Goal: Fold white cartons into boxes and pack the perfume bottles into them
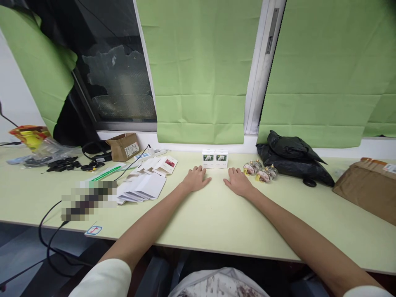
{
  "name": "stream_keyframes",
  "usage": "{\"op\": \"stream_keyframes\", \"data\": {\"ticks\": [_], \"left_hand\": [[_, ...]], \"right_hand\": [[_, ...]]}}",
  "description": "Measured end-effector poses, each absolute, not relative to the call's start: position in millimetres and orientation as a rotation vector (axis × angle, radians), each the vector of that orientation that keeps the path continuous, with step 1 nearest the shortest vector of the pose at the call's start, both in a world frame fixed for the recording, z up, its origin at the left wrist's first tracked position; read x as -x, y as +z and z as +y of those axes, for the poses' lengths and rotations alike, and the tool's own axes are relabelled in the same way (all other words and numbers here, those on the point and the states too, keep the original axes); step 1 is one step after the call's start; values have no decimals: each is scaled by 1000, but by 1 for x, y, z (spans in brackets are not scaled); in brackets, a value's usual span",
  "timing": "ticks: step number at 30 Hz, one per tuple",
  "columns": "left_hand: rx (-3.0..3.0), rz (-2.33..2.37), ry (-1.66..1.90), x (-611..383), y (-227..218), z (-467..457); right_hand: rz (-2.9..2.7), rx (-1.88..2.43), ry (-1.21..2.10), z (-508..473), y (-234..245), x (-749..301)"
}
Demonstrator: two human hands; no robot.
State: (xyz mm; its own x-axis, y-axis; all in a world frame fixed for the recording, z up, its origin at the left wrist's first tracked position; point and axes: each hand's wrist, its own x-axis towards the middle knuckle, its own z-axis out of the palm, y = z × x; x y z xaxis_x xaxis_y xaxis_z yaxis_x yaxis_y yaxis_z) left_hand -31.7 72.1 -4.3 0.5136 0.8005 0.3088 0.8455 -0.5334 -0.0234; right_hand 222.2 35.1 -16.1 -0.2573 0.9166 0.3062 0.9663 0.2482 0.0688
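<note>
Two white boxes (pixel 210 161) side by side

They stand upright on the table's (pixel 213 222) far middle, contents hidden. The left hand (pixel 195 179) and right hand (pixel 239 182) rest palm down just nearer, fingers loosely spread, nothing visibly held. Low, steady hands should avoid jostling the boxes or the glassy ornaments (pixel 263 175) at right. Far left, a cardboard box (pixel 124 149) gapes open, contents not visible.
</note>
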Motion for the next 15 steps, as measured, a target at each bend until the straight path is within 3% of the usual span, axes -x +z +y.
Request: {"op": "stream_keyframes", "data": {"ticks": [15], "left_hand": [[2583,-1491,-453,39,-5,75]], "right_hand": [[-2312,1808,-403,40,-21,-225]]}}
